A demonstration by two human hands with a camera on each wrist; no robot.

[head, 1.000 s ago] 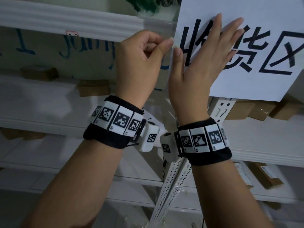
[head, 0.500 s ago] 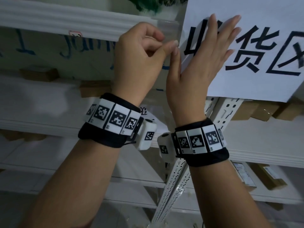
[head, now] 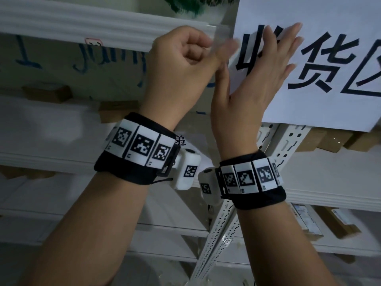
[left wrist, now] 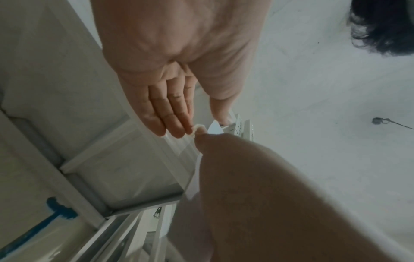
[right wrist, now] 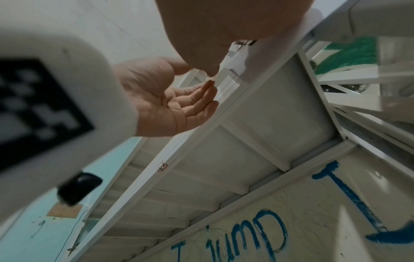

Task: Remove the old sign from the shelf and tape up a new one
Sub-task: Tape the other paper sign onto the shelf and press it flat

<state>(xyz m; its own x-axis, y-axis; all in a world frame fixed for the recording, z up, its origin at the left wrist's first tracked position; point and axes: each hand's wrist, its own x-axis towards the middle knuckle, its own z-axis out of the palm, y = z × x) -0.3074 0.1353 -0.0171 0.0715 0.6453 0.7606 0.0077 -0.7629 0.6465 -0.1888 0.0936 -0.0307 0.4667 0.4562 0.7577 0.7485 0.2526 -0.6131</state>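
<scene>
The new sign (head: 329,104) is a white sheet with bold black characters, held up against the white shelf beam (head: 82,23). My right hand (head: 257,79) lies flat on its left part with straight fingers, pressing it to the shelf. My left hand (head: 181,65) is curled just left of the sign's edge. Its thumb and forefinger, blurred, pinch a strip of clear tape (head: 222,34) that runs from the beam toward the sign. In the right wrist view the left hand (right wrist: 165,102) has its fingertips at the beam (right wrist: 179,150) by the tape (right wrist: 228,83). No old sign is in view.
The wall (head: 103,52) behind the rack carries blue painted writing. Brown cardboard boxes (head: 329,139) sit on the shelf under the sign, with more on lower shelves (head: 338,221). A perforated white upright (head: 224,223) runs down between my wrists.
My left thumb and forefinger have edged right, up to the sign's left edge beside my right thumb. My right hand has stayed flat on the sign.
</scene>
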